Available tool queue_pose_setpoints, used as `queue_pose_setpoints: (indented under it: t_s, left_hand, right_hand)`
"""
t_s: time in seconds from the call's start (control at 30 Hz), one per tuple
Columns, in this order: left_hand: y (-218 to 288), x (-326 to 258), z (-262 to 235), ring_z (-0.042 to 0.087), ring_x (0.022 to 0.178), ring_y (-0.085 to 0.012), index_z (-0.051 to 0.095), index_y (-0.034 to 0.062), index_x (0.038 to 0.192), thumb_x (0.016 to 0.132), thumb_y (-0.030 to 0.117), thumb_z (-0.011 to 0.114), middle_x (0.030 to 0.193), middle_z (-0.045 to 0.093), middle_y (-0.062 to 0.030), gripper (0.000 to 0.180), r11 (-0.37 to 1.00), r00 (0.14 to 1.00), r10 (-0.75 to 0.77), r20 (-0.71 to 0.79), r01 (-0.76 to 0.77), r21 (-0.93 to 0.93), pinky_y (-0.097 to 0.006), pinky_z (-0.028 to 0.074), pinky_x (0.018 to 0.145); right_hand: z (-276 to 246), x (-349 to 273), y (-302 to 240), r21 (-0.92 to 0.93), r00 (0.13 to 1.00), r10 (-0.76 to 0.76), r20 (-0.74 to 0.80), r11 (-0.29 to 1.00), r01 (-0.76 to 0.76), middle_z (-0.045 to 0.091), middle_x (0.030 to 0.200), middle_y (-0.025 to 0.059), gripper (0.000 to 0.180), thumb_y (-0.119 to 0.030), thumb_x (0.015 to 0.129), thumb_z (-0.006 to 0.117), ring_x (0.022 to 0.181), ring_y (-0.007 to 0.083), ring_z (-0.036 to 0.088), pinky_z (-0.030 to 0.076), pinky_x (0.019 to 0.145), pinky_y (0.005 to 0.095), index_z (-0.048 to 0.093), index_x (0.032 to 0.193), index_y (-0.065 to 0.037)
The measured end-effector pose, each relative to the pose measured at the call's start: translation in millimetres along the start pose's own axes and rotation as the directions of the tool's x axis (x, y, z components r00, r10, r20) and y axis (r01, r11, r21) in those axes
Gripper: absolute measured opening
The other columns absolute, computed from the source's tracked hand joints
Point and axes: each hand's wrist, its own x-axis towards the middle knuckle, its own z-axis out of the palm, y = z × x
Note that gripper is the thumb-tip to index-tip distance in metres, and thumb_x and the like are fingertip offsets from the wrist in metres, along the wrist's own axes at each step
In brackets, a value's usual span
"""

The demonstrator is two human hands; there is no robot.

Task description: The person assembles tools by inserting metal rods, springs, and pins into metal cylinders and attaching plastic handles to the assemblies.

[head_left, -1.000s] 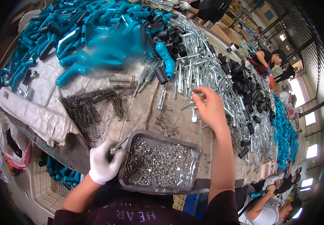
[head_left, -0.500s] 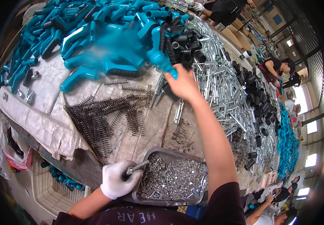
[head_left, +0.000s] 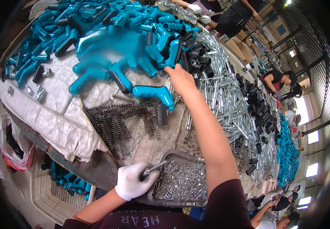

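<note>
Workbench (head_left: pixel 149 143): long table running from near left to far right, partly draped in white woven sacking so that small parts stay put and do not roll off.
Teal handle heap (head_left: pixel 107 34): far left, the biggest pile, plastic grips tipped loosely together within a full arm's stretch.
Silver tube spread (head_left: pixel 226 95): right of the heap, bright metal pieces fanned along the bench.
Black sleeves (head_left: pixel 197 57): short dark tubes wedged between teal heap and silver spread.
Spring pile (head_left: pixel 115 118): dark coil springs, centre, near the body.
Metal tray (head_left: pixel 168 154): nearest edge, full of small silver fasteners, kept close for the tool hand.
Right hand (head_left: pixel 181 78): bare, arm stretched far, fingers curled at the edge of the teal heap; whether it grips a piece cannot be told.
Left hand (head_left: pixel 133 181): white-gloved, closed round a slim metal tool (head_left: pixel 154 167) at the tray's left rim.
Loose teal handle (head_left: pixel 153 94): lying apart, just near of the right hand.
</note>
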Motion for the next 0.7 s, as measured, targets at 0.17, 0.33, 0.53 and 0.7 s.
queue_pose_setpoints:
  t_s: [0.17, 0.33, 0.53, 0.7]
  left_hand:
    - [1, -6, -1, 0.065, 0.053, -0.0268, 0.07, 0.009, 0.081, 0.077, 0.021, 0.078, 0.061, 0.063, -0.0096, 0.015, 0.998, 0.997, -0.008, -0.071, 0.013, 0.06, -0.035, 0.052, 0.053]
    - [2, -8, -3, 0.066, 0.055, -0.0289, 0.07, 0.0078, 0.083, 0.079, 0.026, 0.077, 0.061, 0.063, -0.0107, 0.02, 0.997, 0.998, -0.005, -0.065, 0.01, 0.073, -0.037, 0.052, 0.054]
    - [10, -10, -1, 0.062, 0.052, -0.0295, 0.069, 0.0024, 0.085, 0.077, 0.019, 0.076, 0.059, 0.059, -0.0151, 0.019, 0.996, 0.992, 0.048, -0.117, -0.038, 0.085, -0.035, 0.048, 0.052]
    - [5, -9, 7, 0.065, 0.055, -0.0283, 0.071, 0.0059, 0.086, 0.079, 0.025, 0.076, 0.062, 0.063, -0.0122, 0.021, 0.992, 0.993, 0.049, -0.106, -0.036, 0.118, -0.036, 0.052, 0.055]
  right_hand:
    - [27, -1, -3, -0.257, 0.932, -0.332, -0.147, 0.922, 0.289, 0.059, 0.092, 0.0071, 0.011, -0.013, 0.085, 0.057, 0.081, 0.0252, 0.067, 0.055, 0.061, 0.038, 0.062, 0.094, -0.015]
    - [35, -4, 6, -0.322, 0.898, -0.368, -0.241, 0.904, 0.283, 0.059, 0.087, 0.003, 0.004, -0.015, 0.081, 0.061, 0.082, 0.0223, 0.065, 0.056, 0.06, 0.035, 0.065, 0.082, -0.014]
    - [32, -8, 8, -0.372, 0.889, -0.396, -0.231, 0.88, 0.295, 0.058, 0.091, 0.0013, 0.007, -0.016, 0.081, 0.062, 0.09, 0.0202, 0.061, 0.057, 0.06, 0.0328, 0.067, 0.077, -0.014]
    - [45, -12, 18, -0.378, 0.884, -0.393, -0.252, 0.881, 0.284, 0.058, 0.092, 0.0009, 0.005, -0.018, 0.084, 0.061, 0.09, 0.0196, 0.061, 0.056, 0.057, 0.0312, 0.065, 0.085, -0.015]
